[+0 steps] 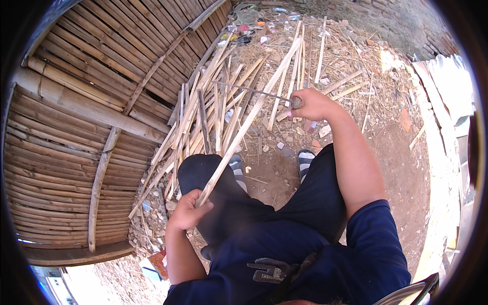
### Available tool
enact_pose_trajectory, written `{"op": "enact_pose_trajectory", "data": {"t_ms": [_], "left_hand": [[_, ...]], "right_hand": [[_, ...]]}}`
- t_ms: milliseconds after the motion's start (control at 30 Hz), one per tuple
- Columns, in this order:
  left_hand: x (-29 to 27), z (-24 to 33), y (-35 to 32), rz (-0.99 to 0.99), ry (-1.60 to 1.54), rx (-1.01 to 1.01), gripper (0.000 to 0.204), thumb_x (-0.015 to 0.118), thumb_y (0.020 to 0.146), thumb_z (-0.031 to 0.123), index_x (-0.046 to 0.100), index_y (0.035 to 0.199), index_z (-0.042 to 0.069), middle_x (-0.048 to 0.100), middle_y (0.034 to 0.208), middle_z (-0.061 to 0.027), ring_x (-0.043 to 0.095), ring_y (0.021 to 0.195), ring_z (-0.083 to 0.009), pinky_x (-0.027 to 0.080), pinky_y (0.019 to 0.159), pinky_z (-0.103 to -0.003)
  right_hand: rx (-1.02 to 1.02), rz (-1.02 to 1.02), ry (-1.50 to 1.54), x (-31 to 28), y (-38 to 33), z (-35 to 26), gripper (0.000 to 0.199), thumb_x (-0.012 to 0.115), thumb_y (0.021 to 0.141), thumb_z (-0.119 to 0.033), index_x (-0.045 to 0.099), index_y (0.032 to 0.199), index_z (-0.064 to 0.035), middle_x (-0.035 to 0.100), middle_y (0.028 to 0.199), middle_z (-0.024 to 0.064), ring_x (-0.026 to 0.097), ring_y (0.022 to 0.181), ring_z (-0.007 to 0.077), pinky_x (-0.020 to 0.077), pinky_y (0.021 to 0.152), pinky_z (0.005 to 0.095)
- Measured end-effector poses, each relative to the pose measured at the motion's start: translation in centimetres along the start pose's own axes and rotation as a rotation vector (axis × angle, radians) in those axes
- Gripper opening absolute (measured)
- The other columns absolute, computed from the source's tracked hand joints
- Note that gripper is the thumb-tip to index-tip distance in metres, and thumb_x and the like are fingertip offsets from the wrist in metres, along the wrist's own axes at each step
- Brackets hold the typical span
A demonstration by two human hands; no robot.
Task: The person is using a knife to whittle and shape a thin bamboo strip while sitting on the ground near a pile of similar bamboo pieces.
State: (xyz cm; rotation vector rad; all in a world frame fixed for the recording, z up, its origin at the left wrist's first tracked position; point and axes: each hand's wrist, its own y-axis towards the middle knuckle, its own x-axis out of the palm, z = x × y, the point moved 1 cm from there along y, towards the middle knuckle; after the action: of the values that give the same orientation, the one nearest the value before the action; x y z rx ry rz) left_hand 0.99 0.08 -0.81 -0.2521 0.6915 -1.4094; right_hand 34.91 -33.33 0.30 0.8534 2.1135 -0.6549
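Left hand [188, 209] gripped the long bamboo strip [247, 118] low, right hand [311, 104] clenched the knife [254, 90]. Best kept the blade shallow, cutting away from those knees.

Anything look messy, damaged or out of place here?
Yes: litter, bright scraps and wrappers, lies at the far end of the bamboo strips, which are strewn loosely over the dirt. The left hand holds a long strip; the right hand a thin blade.
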Motion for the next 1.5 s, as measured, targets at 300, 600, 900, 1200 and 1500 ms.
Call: {"op": "enact_pose_trajectory", "data": {"t_ms": [300, 600, 900, 1200, 1500], "left_hand": [[-0.1, -0.2, -0.1, -0.005, -0.018, 0.005, 0.014, 0.075, 0.092, 0.013, 0.061, 0.094, 0.01, 0.054, 0.069, 0.0064, 0.047, 0.055, -0.0029, 0.036, 0.049, -0.023], [-0.2, -0.1, -0.1, -0.015, -0.011, 0.003, 0.014, 0.075, 0.092, 0.014, 0.061, 0.094, 0.01, 0.054, 0.069, 0.0063, 0.047, 0.055, -0.0031, 0.036, 0.049, -0.023], [-0.2, 0.0, 0.0, -0.024, -0.023, -0.005, 0.015, 0.075, 0.092, 0.013, 0.061, 0.096, 0.01, 0.054, 0.068, 0.0061, 0.047, 0.053, -0.0034, 0.035, 0.047, -0.023], [-0.2, 0.1, -0.2, -0.019, -0.024, 0.0, 0.015, 0.075, 0.092, 0.013, 0.061, 0.096, 0.01, 0.055, 0.069, 0.0065, 0.048, 0.055, -0.0029, 0.036, 0.049, -0.022], [-0.1, -0.1, -0.1, -0.009, -0.015, 0.008, 0.015, 0.075, 0.092, 0.013, 0.061, 0.096, 0.009, 0.055, 0.07, 0.0066, 0.048, 0.056, -0.0027, 0.036, 0.049, -0.022]], "right_hand": [[-0.001, -0.019, -0.008, 0.3, -0.1, -1.1, 0.062, 0.08, 0.082, -0.04, 0.066, 0.128, -0.0012, 0.07, 0.115, 0.0258, 0.066, 0.112, 0.0399, 0.051, 0.097, 0.0445], [-0.039, -0.041, -0.015, 0.6, 0.0, -1.2, 0.058, 0.08, 0.083, -0.039, 0.067, 0.124, -0.0006, 0.07, 0.115, 0.0248, 0.067, 0.111, 0.0397, 0.0514, 0.097, 0.0443], [-0.026, -0.054, 0.028, 0.5, 0.0, -0.6, 0.058, 0.081, 0.082, -0.039, 0.068, 0.125, -0.0026, 0.07, 0.114, 0.0245, 0.067, 0.11, 0.0391, 0.0517, 0.096, 0.0449], [-0.149, -0.074, -0.055, 1.0, -0.5, -1.9, 0.053, 0.083, 0.08, -0.039, 0.07, 0.117, -0.0044, 0.072, 0.107, 0.0229, 0.069, 0.1, 0.0365, 0.0528, 0.089, 0.0436], [0.045, 0.046, 0.0, -0.1, 0.0, 0.1, 0.062, 0.082, 0.08, -0.04, 0.067, 0.127, -0.002, 0.07, 0.117, 0.0242, 0.066, 0.112, 0.0401, 0.0518, 0.096, 0.0441]]}}
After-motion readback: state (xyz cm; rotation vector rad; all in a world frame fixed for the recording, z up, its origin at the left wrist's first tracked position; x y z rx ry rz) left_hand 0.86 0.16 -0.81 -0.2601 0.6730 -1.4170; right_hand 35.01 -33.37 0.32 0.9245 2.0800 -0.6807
